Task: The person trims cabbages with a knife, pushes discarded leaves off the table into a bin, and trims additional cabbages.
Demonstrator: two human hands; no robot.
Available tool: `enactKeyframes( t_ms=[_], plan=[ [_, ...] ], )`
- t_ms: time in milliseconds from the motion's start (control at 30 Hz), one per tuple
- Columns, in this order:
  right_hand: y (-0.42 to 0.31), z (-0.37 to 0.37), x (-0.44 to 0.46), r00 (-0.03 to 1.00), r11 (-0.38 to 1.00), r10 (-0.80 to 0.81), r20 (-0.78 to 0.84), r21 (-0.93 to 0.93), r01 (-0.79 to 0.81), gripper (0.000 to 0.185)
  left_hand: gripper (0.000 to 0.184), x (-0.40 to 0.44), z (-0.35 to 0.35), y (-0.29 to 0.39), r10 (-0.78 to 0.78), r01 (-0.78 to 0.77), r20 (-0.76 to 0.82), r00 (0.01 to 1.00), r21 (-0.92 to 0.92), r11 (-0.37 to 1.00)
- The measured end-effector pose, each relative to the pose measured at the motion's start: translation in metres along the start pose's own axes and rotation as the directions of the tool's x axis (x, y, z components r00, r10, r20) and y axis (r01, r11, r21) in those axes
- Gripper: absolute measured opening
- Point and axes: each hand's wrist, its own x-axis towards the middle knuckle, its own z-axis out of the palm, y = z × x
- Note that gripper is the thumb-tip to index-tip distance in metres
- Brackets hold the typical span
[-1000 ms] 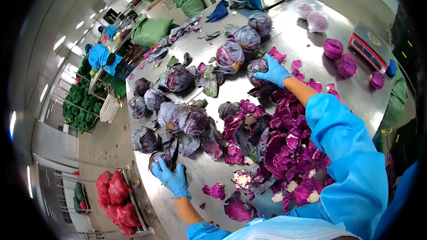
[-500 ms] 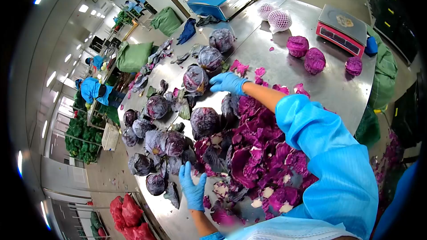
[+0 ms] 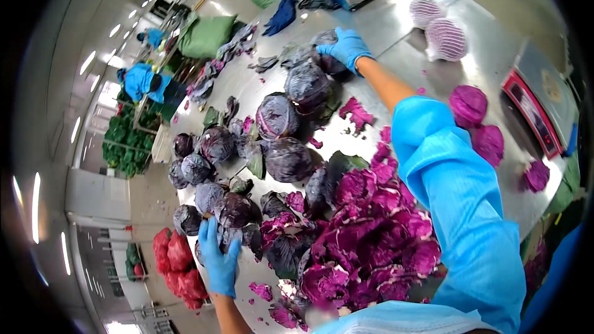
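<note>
My right hand (image 3: 347,48), in a blue glove, curves its fingers over the farthest red cabbage (image 3: 324,38), hiding much of it. Two more whole cabbages, a purple-grey cabbage (image 3: 307,86) and a veined cabbage (image 3: 276,116), sit just nearer. My left hand (image 3: 220,263), gloved too, has thumb and fingers apart at the near edge of the cabbage group, beside a dark cabbage (image 3: 236,210). Whether its fingertips touch a cabbage, I cannot tell. Between my arms lies a heap of torn purple leaves (image 3: 371,241).
On the steel table (image 3: 396,74), peeled cabbages (image 3: 468,106) lie to the right, near a red scale (image 3: 533,111). Net-wrapped cabbages (image 3: 445,39) and a dark blue glove (image 3: 282,13) are farther back. Red sacks (image 3: 176,260) stand left; a person in blue (image 3: 143,81) works beyond.
My right hand has moved away from me onto the farthest cabbage. My left hand has shifted left towards the cabbage group. The camera view has turned and shifted.
</note>
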Motion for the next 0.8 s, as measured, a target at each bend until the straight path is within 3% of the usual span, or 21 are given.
enactKeyframes(
  t_ms=[33, 100, 167, 200, 233, 267, 300, 333, 367, 400, 433, 467, 533, 567, 600, 633, 667, 767, 800],
  plan=[
    [-0.004, 0.015, 0.014, 0.972, 0.987, -0.144, -0.185, -0.103, 0.127, 0.090, 0.074, 0.029, 0.002, 0.010, 0.014, -0.014, 0.006, 1.000, -0.019, 1.000],
    [-0.006, 0.043, 0.035, 0.761, 0.891, -0.431, -0.485, -0.359, 0.276, 0.088, 0.070, 0.088, 0.015, 0.017, 0.127, -0.127, 0.008, 0.992, -0.010, 0.992],
    [-0.001, 0.053, 0.038, 0.900, 0.905, -0.328, -0.287, -0.370, 0.211, 0.084, 0.070, 0.145, 0.036, 0.046, 0.097, -0.096, 0.032, 0.995, -0.045, 0.994],
    [0.002, 0.050, 0.035, 0.949, 0.907, -0.265, -0.170, -0.379, 0.185, 0.082, 0.073, 0.171, 0.054, 0.052, 0.052, -0.041, 0.062, 0.997, -0.161, 0.986],
    [0.005, 0.036, 0.041, 0.957, 0.889, -0.289, -0.008, -0.374, 0.265, 0.072, 0.075, 0.201, 0.073, 0.056, 0.042, -0.006, 0.152, 0.988, -0.228, 0.974],
    [0.008, 0.026, 0.050, 0.928, 0.869, -0.339, 0.153, -0.327, 0.371, 0.062, 0.083, 0.235, 0.109, 0.039, 0.025, 0.059, 0.187, 0.982, -0.430, 0.901],
    [0.024, 0.026, 0.059, 0.905, 0.857, -0.424, -0.018, -0.330, 0.395, 0.041, 0.092, 0.262, 0.117, 0.058, 0.033, 0.020, 0.134, 0.990, -0.375, 0.927],
    [0.051, 0.022, 0.078, 0.867, 0.820, -0.489, -0.094, -0.387, 0.421, 0.034, 0.110, 0.291, 0.140, 0.048, 0.048, -0.018, 0.069, 0.996, -0.387, 0.922],
    [0.076, 0.018, 0.096, 0.819, 0.783, -0.548, -0.168, -0.448, 0.432, 0.029, 0.117, 0.314, 0.157, 0.053, 0.025, -0.022, 0.000, 1.000, -0.389, 0.921],
    [0.105, 0.016, 0.113, 0.846, 0.841, -0.502, -0.178, -0.329, 0.430, 0.033, 0.120, 0.333, 0.175, 0.065, 0.012, -0.024, -0.024, 1.000, -0.599, 0.801],
    [0.133, 0.014, 0.123, 0.907, 0.915, -0.403, -0.122, -0.079, 0.396, 0.037, 0.120, 0.341, 0.189, 0.085, -0.048, 0.031, -0.008, 0.999, -0.664, 0.747],
    [0.159, 0.014, 0.132, 0.958, 0.931, -0.288, -0.004, 0.234, 0.280, 0.041, 0.119, 0.345, 0.204, 0.103, -0.031, 0.116, 0.137, 0.990, -0.667, 0.736],
    [0.158, 0.028, 0.119, 0.920, 0.670, -0.264, 0.289, 0.741, -0.041, 0.048, 0.121, 0.377, 0.245, 0.075, 0.100, 0.128, 0.390, 0.915, -0.519, 0.845],
    [0.141, 0.033, 0.101, 0.860, 0.462, -0.273, 0.431, 0.843, -0.276, 0.051, 0.123, 0.384, 0.250, 0.074, 0.143, 0.085, 0.477, 0.867, -0.425, 0.901],
    [0.136, 0.031, 0.084, 0.765, 0.344, -0.499, 0.407, 0.903, -0.257, 0.056, 0.123, 0.367, 0.225, 0.101, 0.142, 0.009, 0.506, 0.851, -0.284, 0.959],
    [0.129, 0.029, 0.075, 0.668, 0.444, -0.658, 0.346, 0.896, -0.027, 0.054, 0.124, 0.351, 0.203, 0.120, 0.124, -0.059, 0.532, 0.838, -0.138, 0.989],
    [0.120, 0.020, 0.070, 0.521, 0.480, -0.794, 0.314, 0.849, 0.220, 0.052, 0.120, 0.339, 0.193, 0.127, 0.139, -0.081, 0.532, 0.835, -0.132, 0.988],
    [0.087, 0.005, 0.074, 0.364, 0.660, -0.740, 0.566, 0.714, 0.232, 0.057, 0.102, 0.307, 0.153, 0.136, 0.119, -0.124, 0.585, 0.802, -0.032, 0.992],
    [0.081, 0.008, 0.065, 0.431, 0.641, -0.693, 0.578, 0.767, 0.001, 0.061, 0.094, 0.296, 0.139, 0.137, 0.085, -0.050, 0.623, 0.778, -0.074, 0.996]
  ],
)
